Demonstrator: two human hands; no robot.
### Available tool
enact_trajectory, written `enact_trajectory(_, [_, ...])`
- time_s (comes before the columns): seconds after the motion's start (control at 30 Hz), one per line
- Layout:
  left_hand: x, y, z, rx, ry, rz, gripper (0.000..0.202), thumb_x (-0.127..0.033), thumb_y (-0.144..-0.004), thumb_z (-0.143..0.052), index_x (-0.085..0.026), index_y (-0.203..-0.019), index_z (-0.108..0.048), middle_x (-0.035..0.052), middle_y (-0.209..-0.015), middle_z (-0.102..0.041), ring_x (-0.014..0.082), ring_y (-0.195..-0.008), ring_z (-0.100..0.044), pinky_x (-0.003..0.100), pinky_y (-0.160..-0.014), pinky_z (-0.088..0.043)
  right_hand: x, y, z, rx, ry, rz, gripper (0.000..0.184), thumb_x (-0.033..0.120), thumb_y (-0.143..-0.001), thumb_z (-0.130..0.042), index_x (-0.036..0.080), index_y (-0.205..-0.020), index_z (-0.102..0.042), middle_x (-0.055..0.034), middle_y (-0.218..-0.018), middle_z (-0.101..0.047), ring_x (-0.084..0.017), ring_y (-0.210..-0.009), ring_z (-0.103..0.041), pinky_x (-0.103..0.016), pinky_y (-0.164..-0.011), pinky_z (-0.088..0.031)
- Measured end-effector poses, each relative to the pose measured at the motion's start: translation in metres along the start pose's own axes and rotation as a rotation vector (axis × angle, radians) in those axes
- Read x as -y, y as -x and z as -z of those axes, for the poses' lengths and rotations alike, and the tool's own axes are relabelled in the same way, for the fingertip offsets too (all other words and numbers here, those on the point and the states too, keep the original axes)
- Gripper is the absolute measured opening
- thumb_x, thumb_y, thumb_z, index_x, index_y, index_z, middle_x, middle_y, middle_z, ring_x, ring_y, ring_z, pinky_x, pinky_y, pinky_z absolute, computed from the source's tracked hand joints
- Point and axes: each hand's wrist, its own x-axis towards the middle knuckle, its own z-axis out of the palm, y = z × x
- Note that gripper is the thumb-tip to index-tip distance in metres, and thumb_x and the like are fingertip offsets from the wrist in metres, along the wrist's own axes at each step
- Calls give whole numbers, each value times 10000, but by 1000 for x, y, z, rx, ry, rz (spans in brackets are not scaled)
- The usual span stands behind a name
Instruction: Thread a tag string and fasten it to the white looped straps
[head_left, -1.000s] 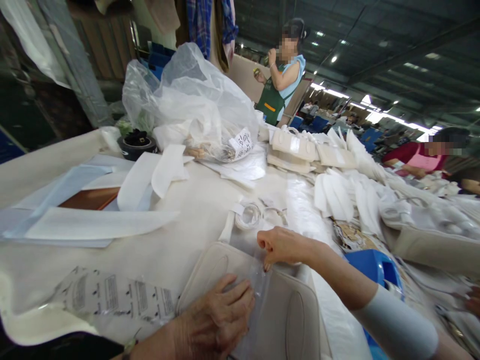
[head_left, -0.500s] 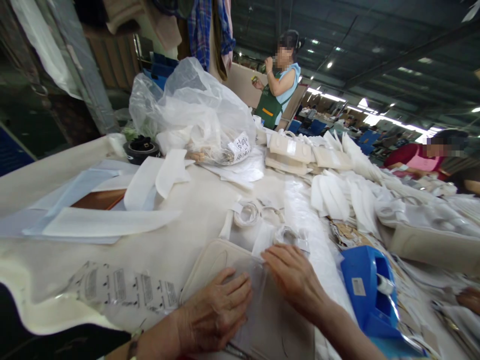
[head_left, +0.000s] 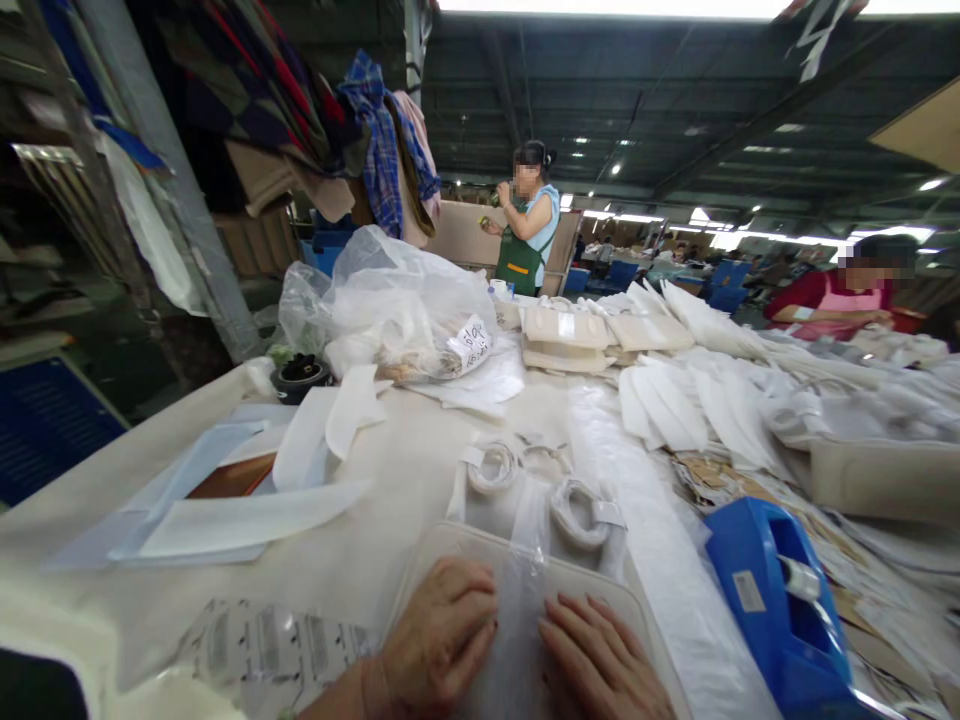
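Observation:
A beige bag (head_left: pixel 589 582) lies flat on the table in front of me, with a clear plastic strip (head_left: pixel 523 590) running down its middle. Its handles (head_left: pixel 579 520), wrapped in whitish film, form loops at the far end. My left hand (head_left: pixel 442 635) rests on the bag left of the strip, fingers bent and touching the strip's edge. On the other side, my right hand (head_left: pixel 600 660) lies flat with its fingers stretched out. Neither hand visibly holds anything. The bag's near end is hidden below the view.
Left are white foam sheets (head_left: pixel 255 520), a brown piece (head_left: pixel 231 476) and a printed plastic bag (head_left: pixel 270 650). A black tape roll (head_left: pixel 301 375) sits behind, beside a large clear bag (head_left: pixel 412 290). Right stands a blue tape dispenser (head_left: pixel 772 590). Beige bags (head_left: pixel 566 328) are stacked beyond; two people work farther off.
My view has tilted up and levelled. My right hand has come down from the bag's far edge to lie flat on its right side; my left hand stays on the left side.

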Motion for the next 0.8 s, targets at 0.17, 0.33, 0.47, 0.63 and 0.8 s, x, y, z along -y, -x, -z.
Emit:
enact_trajectory(0.17, [42, -62, 9, -111, -197, 806, 309, -284, -787, -512, -135, -1055, -548, 134, -1118, -583, 247, -1084, -538, 398, -937, -441, 1, 5, -17, -82, 126, 59, 250, 130, -835, -482, 173, -1036, -625, -50, -991, -711, -197, -901, -680, -285, -771, -567])
enact_trajectory(0.33, [72, -113, -8, -63, -225, 1039, 331, -418, -678, -644, -133, -832, -577, 129, -859, -631, 264, -816, -628, 331, -692, -489, -3, 3, -15, -59, -33, -26, 188, 140, -830, -505, 210, -955, -626, -15, -925, -719, -173, -839, -683, -257, -729, -556])
enact_trajectory(0.47, [58, -117, -22, -158, -274, 986, 220, -294, -707, -610, -159, -861, -528, 105, -930, -611, 247, -915, -602, 324, -769, -460, -18, -39, 4, -94, -236, -292, 170, 191, -871, -467, 223, -969, -603, -39, -924, -681, -151, -835, -643, -239, -726, -527])
enact_trajectory(0.63, [43, -103, -36, -222, -296, 791, 192, -246, -730, -571, -198, -893, -482, 36, -784, -618, 210, -736, -621, 294, -652, -464, -52, -130, 6, 44, -118, -565, 233, 244, -931, -378, 198, -982, -601, -67, -937, -652, -168, -910, -606, -285, -799, -492])
enact_trajectory(0.8, [56, -91, -53, -333, -315, 567, 187, -220, -766, -462, -193, -947, -500, 56, -736, -620, 218, -672, -601, 322, -621, -469, -52, -176, -22, 219, 18, -608, 258, 304, -911, -434, 186, -795, -633, -82, -767, -658, -213, -747, -646, -308, -649, -494])
